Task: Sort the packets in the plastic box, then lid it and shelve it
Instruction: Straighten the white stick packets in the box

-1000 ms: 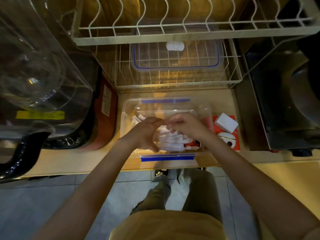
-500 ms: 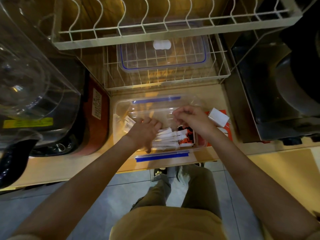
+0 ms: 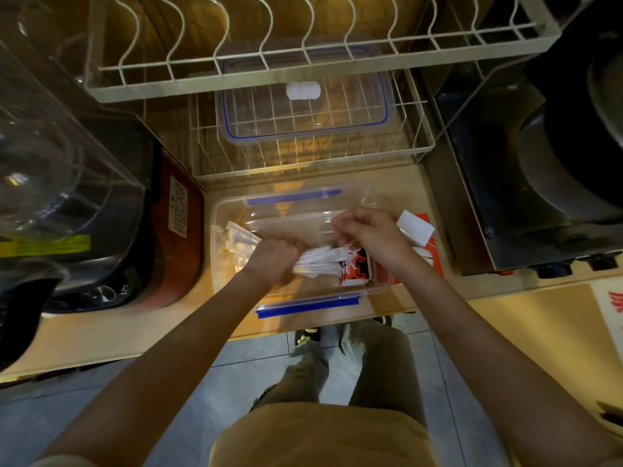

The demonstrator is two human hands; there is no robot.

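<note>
Item 1: plastic box (image 3: 232, 210), clear, blue clips front and back. It stood lidless on the bench (image 3: 101, 335) at its near edge, directly below me, which I judged kept both hands working inside it.

Item 2: white packets (image 3: 320, 261). A fanned bundle lay inside the box, one end clenched in my left hand (image 3: 273, 261), probably to square them into a stack. More white packets (image 3: 236, 235) rested against the left wall.

Item 3: red-and-black packets (image 3: 355, 269), in the right half of the box, set apart by kind, as I judged.

Item 4: right hand (image 3: 367, 234), fingers curled above the bundle's far end; whether it pinched a packet I could not tell.

Item 5: lid (image 3: 303, 129), clear with blue seal, lying in the wire rack (image 3: 418, 143) behind the box, within reach for closing. Sorting unfinished; lidding and shelving not yet done.
</note>
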